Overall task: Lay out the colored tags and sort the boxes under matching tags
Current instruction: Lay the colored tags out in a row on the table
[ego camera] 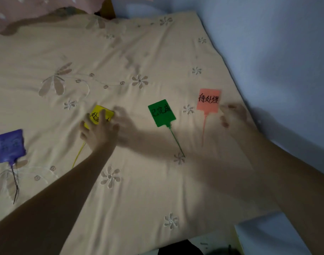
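Four coloured tags with thin tails lie in a row on the beige bedspread (139, 181). The purple tag (10, 145) is at the far left and the green tag (161, 113) sits right of centre. The pink tag (208, 101) is farthest right, with black writing on it. My left hand (97, 132) rests with spread fingers on the yellow tag (100, 115), covering its lower part. My right hand (234, 116) hovers blurred just right of the pink tag, fingers apart, holding nothing. No boxes are in view.
A blue-grey wall (277, 52) runs along the bed's right edge. A pink patterned pillow (37, 10) lies at the top left. A pale box-like object (268, 238) sits off the bed's lower right corner.
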The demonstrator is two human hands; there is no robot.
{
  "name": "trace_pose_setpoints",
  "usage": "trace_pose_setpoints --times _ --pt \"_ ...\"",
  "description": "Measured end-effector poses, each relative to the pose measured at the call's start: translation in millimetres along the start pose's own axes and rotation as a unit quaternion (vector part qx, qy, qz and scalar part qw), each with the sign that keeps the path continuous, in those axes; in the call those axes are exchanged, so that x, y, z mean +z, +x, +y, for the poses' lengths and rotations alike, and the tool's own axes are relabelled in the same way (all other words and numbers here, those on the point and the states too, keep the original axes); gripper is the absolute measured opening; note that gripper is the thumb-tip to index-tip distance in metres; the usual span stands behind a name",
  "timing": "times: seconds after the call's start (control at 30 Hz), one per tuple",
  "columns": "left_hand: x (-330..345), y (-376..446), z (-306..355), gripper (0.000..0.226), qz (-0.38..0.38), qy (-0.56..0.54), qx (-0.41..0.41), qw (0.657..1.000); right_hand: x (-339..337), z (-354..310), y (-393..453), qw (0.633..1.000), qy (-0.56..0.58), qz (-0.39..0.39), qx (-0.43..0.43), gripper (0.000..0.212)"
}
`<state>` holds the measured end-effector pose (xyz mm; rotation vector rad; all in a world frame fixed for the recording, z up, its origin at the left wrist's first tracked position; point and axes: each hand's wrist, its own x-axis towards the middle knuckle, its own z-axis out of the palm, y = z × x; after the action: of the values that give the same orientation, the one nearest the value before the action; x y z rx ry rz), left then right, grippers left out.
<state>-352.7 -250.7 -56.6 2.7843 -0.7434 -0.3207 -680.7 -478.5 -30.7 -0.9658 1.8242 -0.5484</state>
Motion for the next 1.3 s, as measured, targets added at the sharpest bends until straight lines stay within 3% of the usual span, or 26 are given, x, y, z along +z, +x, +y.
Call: trace_pose_setpoints --times 0.1,0.23,0.5,0.67,0.87,1.0,1.17,1.3 --pt "-14.9 22.4 -34.7 0.087 -0.053 0.019 -0.003 0.998 -8.0 36.3 -10.8 0.985 -0.146 0.081 -0.039 0.040" --pt "-20.9 30.8 -46.8 0.085 -0.069 0.013 -0.008 0.998 -10.3 89.9 -75.1 0.962 -0.190 0.034 -0.192 0.047" --pt "-23.6 24.3 -35.6 0.082 0.025 -0.071 -0.013 0.997 -1.3 138.0 -161.9 0.941 -0.178 -0.020 -0.286 0.047" --pt "-25.5 25.4 -37.4 0.082 0.083 -0.168 -0.023 0.982 18.0 135.2 -187.6 0.941 -0.154 -0.040 -0.299 0.044" --pt "-52.0 23.9 -58.0 0.092 -0.110 -0.068 -0.094 0.987 53.4 113.3 -212.7 0.938 -0.140 -0.099 -0.301 0.036" --pt "-95.9 13.8 -121.4 0.071 -0.149 -0.048 -0.062 0.986 101.9 89.9 -237.4 0.928 -0.160 -0.158 -0.296 0.039" --pt "-179.3 12.8 -222.4 0.044 -0.103 -0.086 -0.036 0.990 186.2 51.3 -297.9 0.907 -0.151 -0.287 -0.268 0.032" --pt "-232.1 17.8 -293.8 0.035 -0.049 -0.122 -0.016 0.991 267.7 33.7 -366.7 0.884 -0.149 -0.374 -0.237 0.024"
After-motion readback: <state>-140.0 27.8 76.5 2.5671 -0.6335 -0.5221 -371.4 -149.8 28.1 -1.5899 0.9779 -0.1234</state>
